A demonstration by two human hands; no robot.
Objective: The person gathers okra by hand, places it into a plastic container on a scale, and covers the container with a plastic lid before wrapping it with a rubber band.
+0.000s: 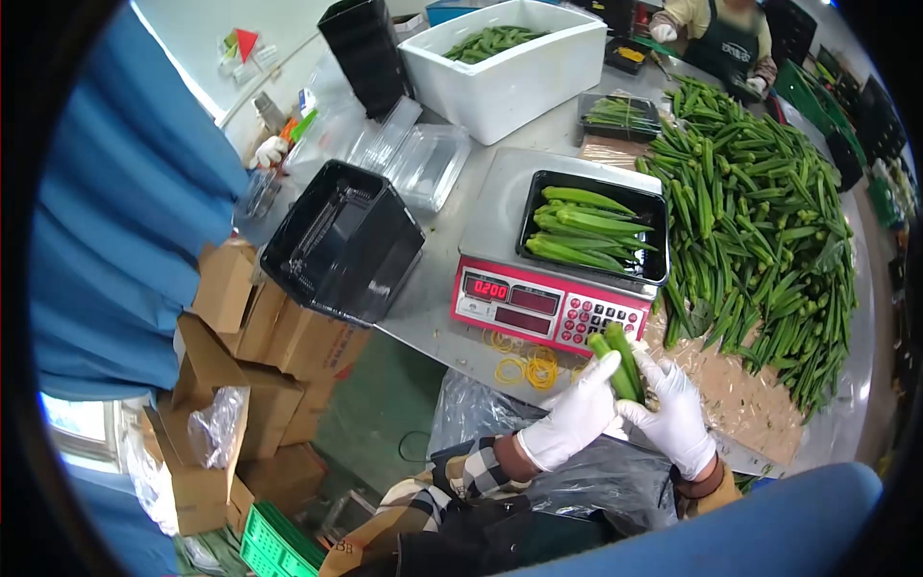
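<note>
Both my hands wear white gloves and meet in front of the scale. My left hand (575, 418) is closed on the left side of a few green okra pods (622, 367). From the other side, my right hand (676, 415) pinches the same pods between thumb and fingers. Just beyond them is a red-fronted weighing scale (481, 317) whose display reads 0.200. On its metal plate rests a black tray (596, 270) with several okra pods laid side by side. A large heap of okra (760, 231) spreads to the right of the scale.
Yellow rubber bands (540, 367) lie at the table's front edge. Stacked black trays (361, 255) and clear plastic boxes (423, 163) stand left. A white foam box (510, 87) holds okra behind. Cardboard boxes (279, 327) sit lower left. Across the table is a co-worker (721, 43).
</note>
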